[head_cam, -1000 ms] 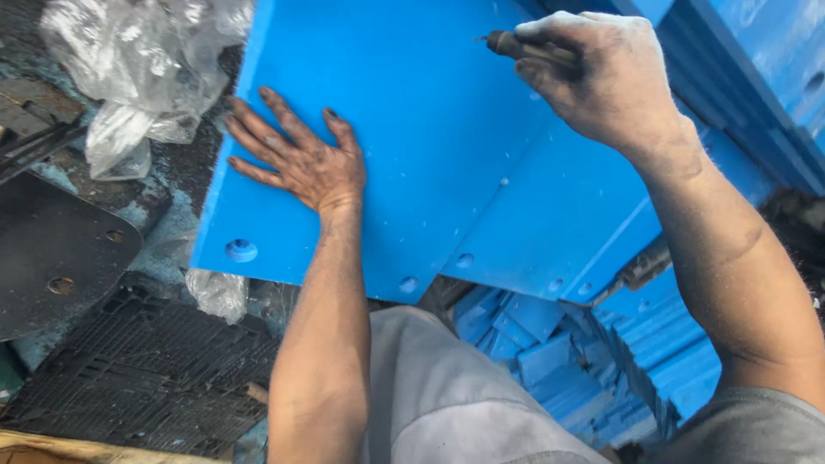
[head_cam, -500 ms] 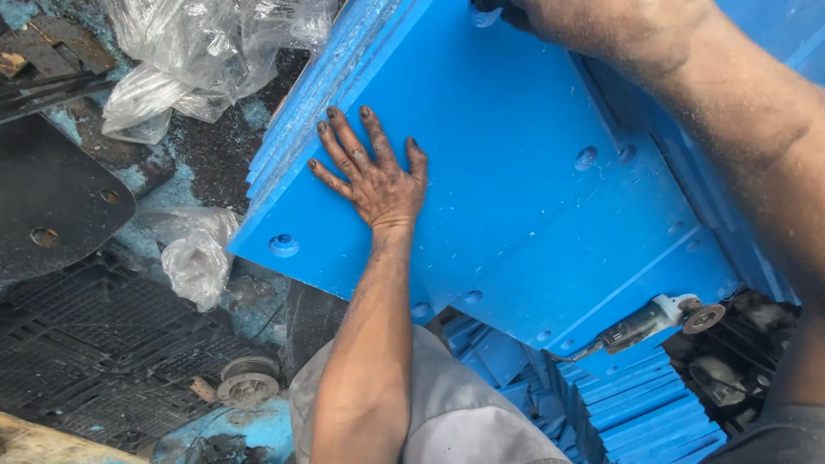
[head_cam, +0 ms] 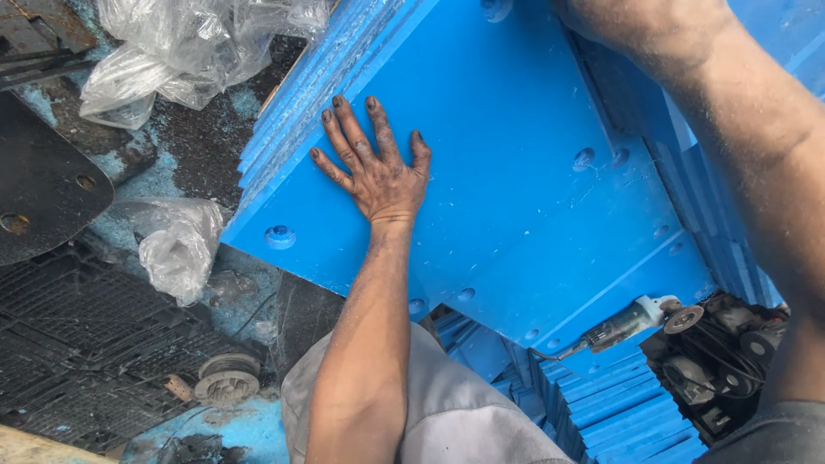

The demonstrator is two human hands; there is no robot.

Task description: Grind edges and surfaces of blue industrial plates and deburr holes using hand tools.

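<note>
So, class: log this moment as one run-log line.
left hand: flat on blue panel | right hand: out of view | grinder: idle

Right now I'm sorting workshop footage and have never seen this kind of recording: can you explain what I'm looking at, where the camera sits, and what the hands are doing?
There is no machine here: a person works with bare hands, and the single camera sits on their head, looking down along their arms. The left hand, dark with grime, lies flat with fingers spread on a big blue panel, which has round holes near its edges and rests on a stack of similar blue panels. The right arm reaches up past the top edge, so the right hand is out of view and I cannot tell what it holds. Below the panel lies an angle grinder; nobody holds it. To the left are crumpled clear plastic sheets, a dark metal plate and a black grille.
</note>
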